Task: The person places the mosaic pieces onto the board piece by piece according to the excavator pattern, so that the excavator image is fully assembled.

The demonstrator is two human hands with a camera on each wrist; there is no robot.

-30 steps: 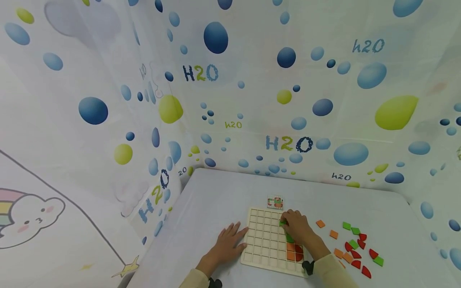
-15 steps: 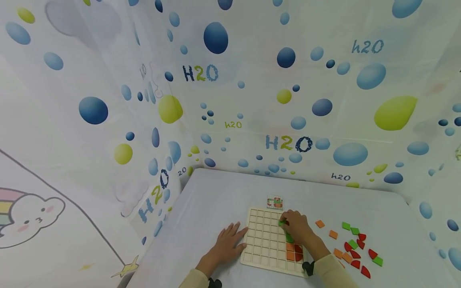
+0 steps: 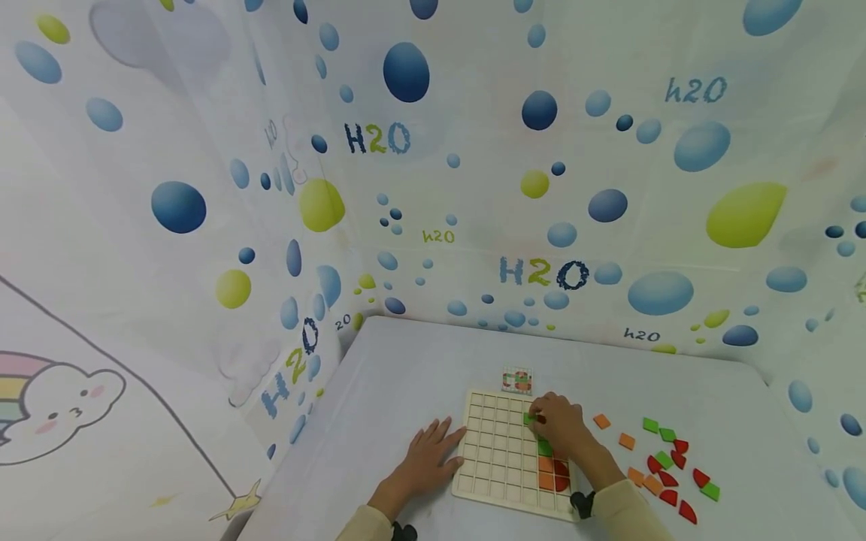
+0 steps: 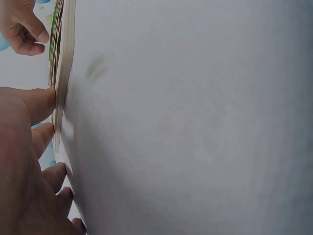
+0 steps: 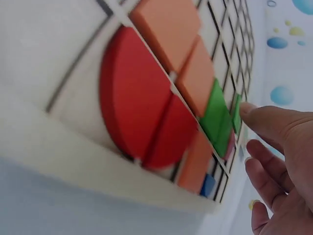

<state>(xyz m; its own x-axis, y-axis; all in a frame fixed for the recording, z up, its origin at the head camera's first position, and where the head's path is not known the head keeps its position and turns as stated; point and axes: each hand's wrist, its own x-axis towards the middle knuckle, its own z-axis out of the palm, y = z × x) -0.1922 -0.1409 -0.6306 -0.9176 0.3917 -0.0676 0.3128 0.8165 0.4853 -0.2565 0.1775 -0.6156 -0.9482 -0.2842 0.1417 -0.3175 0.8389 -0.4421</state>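
A wooden grid board lies on the table. My left hand rests with spread fingers at its left edge; in the left wrist view the fingertips touch that edge. My right hand reaches over the board's far right part, fingers curled at a green square tile. In the right wrist view the thumb is against this green tile, and the forefinger is mostly hidden. Nearer on the board sit orange tiles, red quarter-round pieces and another green piece.
A small pattern card lies beyond the board. To the right are scattered loose pieces: orange squares, green squares and red quarter-rounds. Printed curtains surround the table.
The green tile at my right fingertips has shifted slightly left on the board. My right hand has since moved a little to the right; my left hand stays put.
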